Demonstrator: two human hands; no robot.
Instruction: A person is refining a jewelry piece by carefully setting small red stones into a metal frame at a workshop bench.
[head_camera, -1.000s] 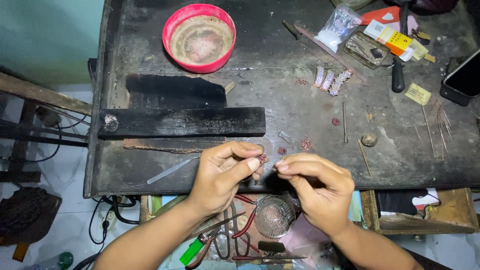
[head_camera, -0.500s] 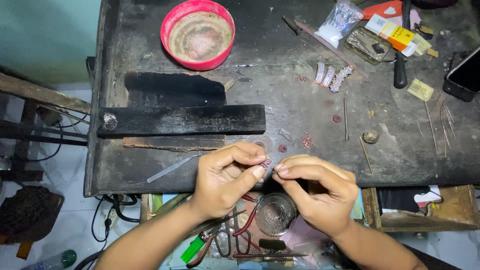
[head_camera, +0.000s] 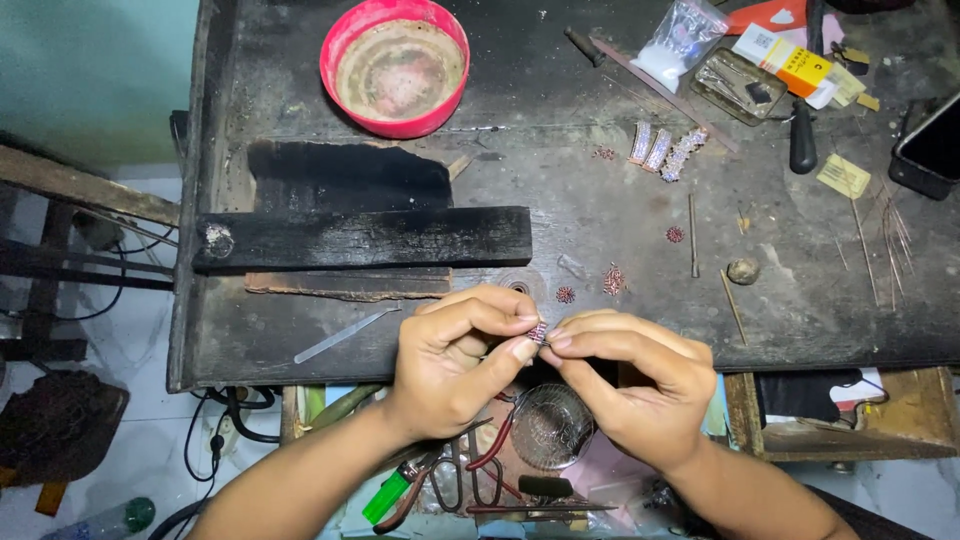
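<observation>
Head view, looking straight down: nearest the body sits an open drawer with red-handled pliers, a green-handled tool and a small wire mesh strainer. Just above it, over the front edge of the counter, the two hands meet. The left hand and the right hand each have a tight pinch grip, thumb against forefinger, closed on the two ends of one tiny jewelled piece, pinkish and silver, held in the air between the fingertips. It looks like fine bending or joining work, so the sound way is to keep both wrists braced, hold the pinch right at the ends and work with small pressure, over the drawer so anything dropped is caught. The piece is short; its long axis seems to run left to right, fingertip to fingertip, slightly tilted, though it is too small to tell which end leads. Further out lie metal tweezers, little red beaded bits, then a charred wooden block. Beyond that, a row of silver links, a red bowl, a plastic bag and a dark phone at the far right.
</observation>
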